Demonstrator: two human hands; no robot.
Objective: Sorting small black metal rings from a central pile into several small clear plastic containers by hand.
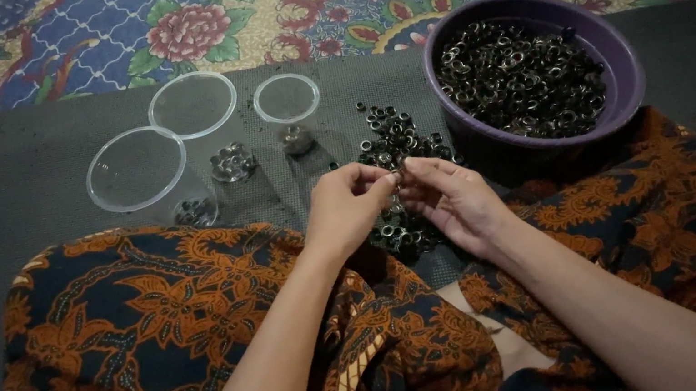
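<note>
My left hand (pixel 348 207) and my right hand (pixel 452 199) meet fingertip to fingertip over a loose pile of small dark metal eyelet rings (pixel 393 138) on a dark grey mat (pixel 8 196). Both pinch a small ring (pixel 398 178) between them; which hand bears it I cannot tell. More rings lie under my hands near my lap. A purple bowl (pixel 624 76) at the right holds many more rings (pixel 519 78).
Three clear plastic cups (pixel 136 168) (pixel 193 105) (pixel 287 98) stand on the mat at the left, each with a few rings at the bottom. My legs in orange-and-black patterned cloth (pixel 155 316) fill the foreground. A floral rug (pixel 247 8) lies beyond.
</note>
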